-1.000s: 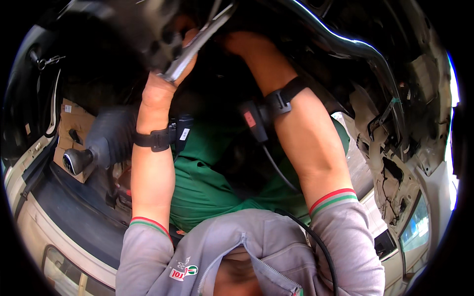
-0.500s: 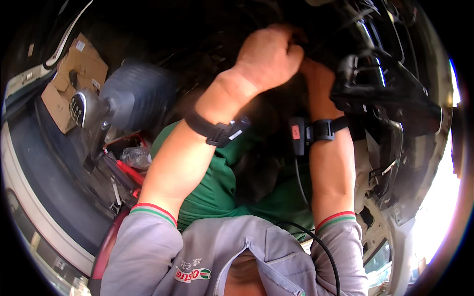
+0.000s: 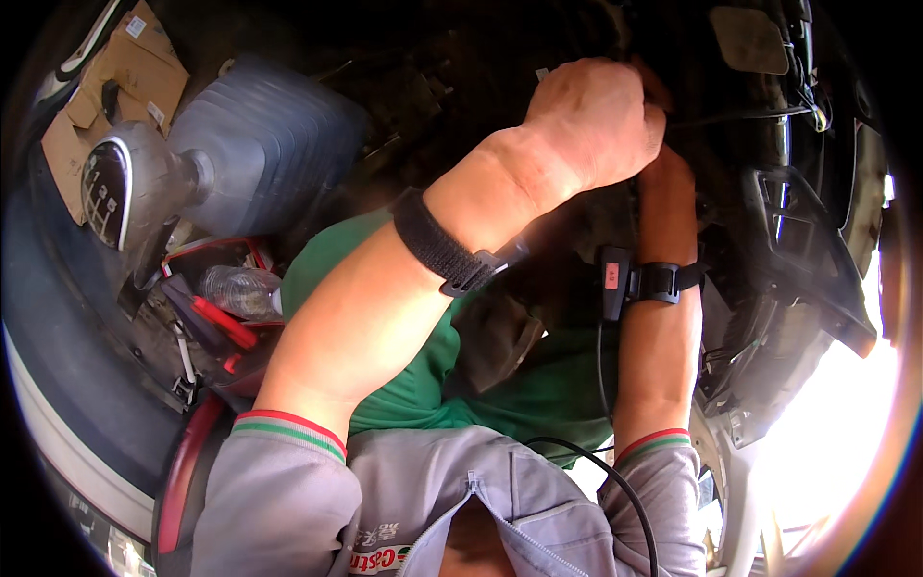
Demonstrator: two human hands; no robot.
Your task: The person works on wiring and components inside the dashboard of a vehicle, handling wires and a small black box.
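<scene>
My left hand [image 3: 601,120] is curled closed in the dark space under the dashboard. Its fingertips are turned away, so whatever they grip is hidden. Just behind it is my right hand [image 3: 654,87], mostly covered by the left hand and by shadow; how its fingers lie does not show. The two hands are close together, perhaps touching. A thin dark cable [image 3: 740,117] stretches from beside them to the right side of the dashboard. Both wrists wear black straps, and a small black box [image 3: 615,279] sits by the right one.
To the left stands a gear lever [image 3: 108,192] with a grey ribbed boot [image 3: 260,144]. Cardboard [image 3: 125,77] lies beyond it. A clear plastic bottle [image 3: 240,291] rests beside a red-handled lever [image 3: 223,322]. At right hangs a black plastic frame [image 3: 812,250].
Both hands have shifted right together, the left still curled closed. The view has moved too: the gear lever appears larger and farther left, the black frame lower and farther right.
</scene>
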